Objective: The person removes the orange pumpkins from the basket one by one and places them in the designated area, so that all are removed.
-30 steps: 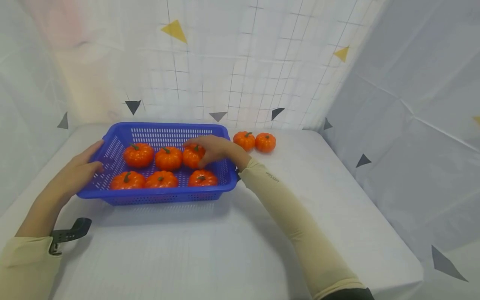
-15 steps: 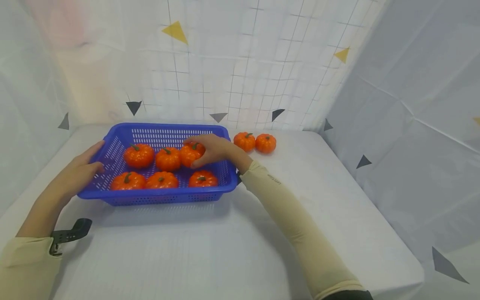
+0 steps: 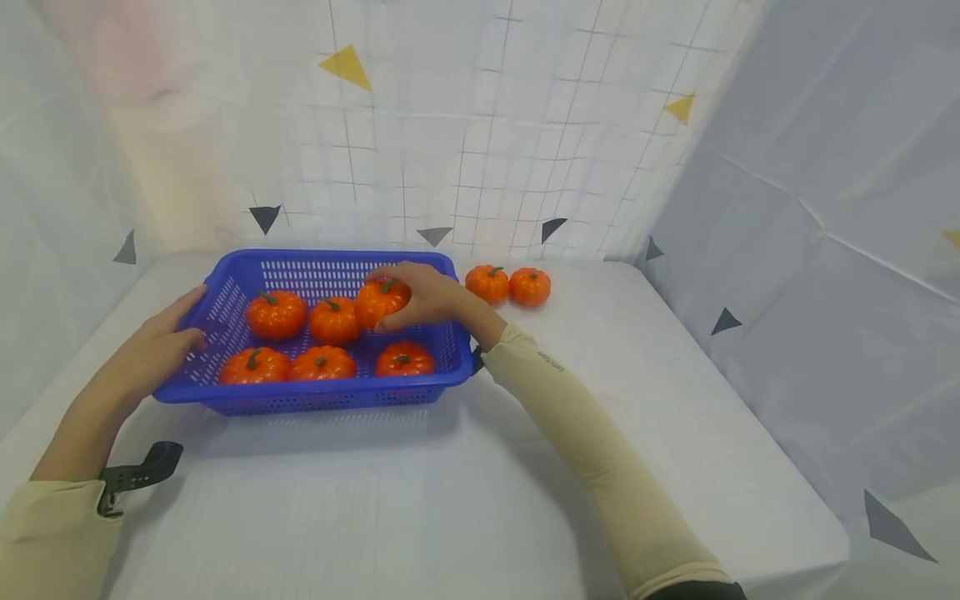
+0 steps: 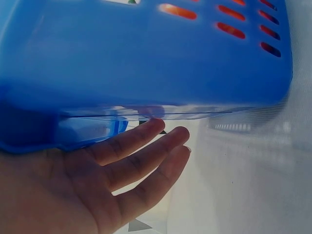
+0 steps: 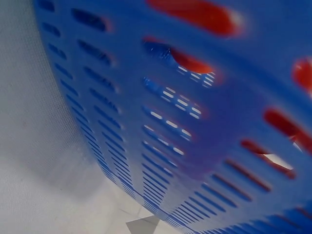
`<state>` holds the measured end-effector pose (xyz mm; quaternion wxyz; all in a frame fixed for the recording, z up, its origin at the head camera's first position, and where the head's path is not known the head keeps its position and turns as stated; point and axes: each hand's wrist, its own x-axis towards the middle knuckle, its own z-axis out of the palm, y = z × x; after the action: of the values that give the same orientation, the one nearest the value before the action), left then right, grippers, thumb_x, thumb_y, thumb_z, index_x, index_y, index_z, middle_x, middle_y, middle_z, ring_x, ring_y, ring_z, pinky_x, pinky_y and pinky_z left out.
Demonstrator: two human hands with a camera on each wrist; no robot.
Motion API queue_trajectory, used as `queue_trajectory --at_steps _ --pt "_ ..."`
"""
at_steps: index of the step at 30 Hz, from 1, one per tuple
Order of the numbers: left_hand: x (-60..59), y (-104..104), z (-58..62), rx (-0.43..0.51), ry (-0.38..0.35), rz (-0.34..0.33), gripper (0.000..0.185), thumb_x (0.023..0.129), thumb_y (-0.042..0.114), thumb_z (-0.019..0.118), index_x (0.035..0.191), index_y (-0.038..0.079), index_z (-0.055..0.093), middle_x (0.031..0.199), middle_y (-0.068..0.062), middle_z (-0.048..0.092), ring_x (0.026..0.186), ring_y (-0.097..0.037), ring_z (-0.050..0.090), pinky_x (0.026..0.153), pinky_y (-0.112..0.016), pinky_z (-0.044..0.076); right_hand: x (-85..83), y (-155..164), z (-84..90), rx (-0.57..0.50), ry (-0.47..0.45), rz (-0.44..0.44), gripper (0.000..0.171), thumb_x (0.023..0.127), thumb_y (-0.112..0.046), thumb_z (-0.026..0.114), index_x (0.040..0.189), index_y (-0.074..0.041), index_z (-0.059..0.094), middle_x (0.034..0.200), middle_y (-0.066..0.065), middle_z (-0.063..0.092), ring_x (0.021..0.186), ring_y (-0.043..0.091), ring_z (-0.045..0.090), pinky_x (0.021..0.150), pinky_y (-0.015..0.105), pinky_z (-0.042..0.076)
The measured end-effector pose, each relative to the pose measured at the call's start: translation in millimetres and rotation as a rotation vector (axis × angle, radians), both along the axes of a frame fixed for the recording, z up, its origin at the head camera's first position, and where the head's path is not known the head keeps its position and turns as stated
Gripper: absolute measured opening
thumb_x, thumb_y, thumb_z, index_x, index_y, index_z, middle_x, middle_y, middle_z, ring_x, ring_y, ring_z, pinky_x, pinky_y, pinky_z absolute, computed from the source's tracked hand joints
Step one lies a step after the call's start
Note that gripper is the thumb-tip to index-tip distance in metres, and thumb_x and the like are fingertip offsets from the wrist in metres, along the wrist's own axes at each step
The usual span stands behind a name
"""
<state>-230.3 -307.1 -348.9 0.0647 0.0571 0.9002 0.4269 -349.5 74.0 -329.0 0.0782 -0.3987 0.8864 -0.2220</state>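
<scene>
A blue slotted basket (image 3: 300, 398) sits on the white table and holds several small orange pumpkins in two rows. My right hand (image 3: 420, 296) reaches over its right side and grips the back-row right pumpkin (image 3: 378, 302), which sits a little higher than its neighbours (image 3: 332, 321). My left hand (image 3: 161, 337) rests against the basket's left rim. In the left wrist view, the left hand's straight fingers (image 4: 141, 156) lie under the basket's rim (image 4: 146, 58). The right wrist view shows only the basket wall (image 5: 195, 122), close up, with orange behind the slots.
Two more pumpkins (image 3: 487, 282) (image 3: 529, 286) lie on the table just right of the basket, near the back wall. White sheeting with grey and yellow triangles closes in the back and both sides. A black wrist mount (image 3: 138, 475) sits at my left forearm.
My right hand has closed on the back-right pumpkin and raised it slightly, up and to the left. The left hand and the basket have stayed put.
</scene>
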Motion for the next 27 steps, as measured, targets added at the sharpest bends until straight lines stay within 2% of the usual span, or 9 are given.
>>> queue_trajectory --at_steps 6,12,19,27 --pt "2.2 0.6 1.2 0.003 0.006 -0.002 0.074 0.104 0.007 0.034 0.165 0.007 -0.008 0.164 -0.037 -0.005 0.145 -0.066 0.004 0.107 -0.083 0.012 2.3 1.5 1.2 -0.035 0.012 -0.008 0.081 0.083 -0.054 0.081 0.152 -0.023 0.053 0.142 -0.001 0.057 0.125 0.016 0.052 0.107 0.036 0.045" --pt "2.3 0.5 2.1 -0.009 0.006 -0.005 0.073 0.104 0.007 0.033 0.164 0.005 -0.009 0.164 -0.038 -0.005 0.145 -0.066 0.005 0.108 -0.082 0.012 7.2 3.8 5.4 -0.043 0.020 -0.020 0.078 0.084 -0.055 0.080 0.150 -0.023 0.055 0.139 -0.001 0.059 0.122 0.016 0.053 0.105 0.037 0.046" --pt "0.1 -1.2 0.2 -0.014 -0.007 -0.003 0.074 0.104 0.008 0.034 0.164 0.007 -0.010 0.164 -0.038 -0.004 0.145 -0.066 0.005 0.107 -0.083 0.013 11.7 7.9 8.6 0.004 0.050 -0.043 0.075 0.085 -0.054 0.078 0.149 -0.024 0.055 0.134 0.001 0.060 0.117 0.017 0.055 0.099 0.036 0.050" --pt "1.7 0.9 2.2 -0.006 -0.006 -0.001 0.073 0.104 0.007 0.033 0.164 0.005 -0.010 0.163 -0.038 -0.006 0.145 -0.066 0.003 0.108 -0.082 0.011 16.2 8.7 9.6 0.036 0.043 -0.090 0.072 0.084 -0.050 0.078 0.148 -0.024 0.054 0.137 0.002 0.058 0.118 0.018 0.055 0.099 0.040 0.053"
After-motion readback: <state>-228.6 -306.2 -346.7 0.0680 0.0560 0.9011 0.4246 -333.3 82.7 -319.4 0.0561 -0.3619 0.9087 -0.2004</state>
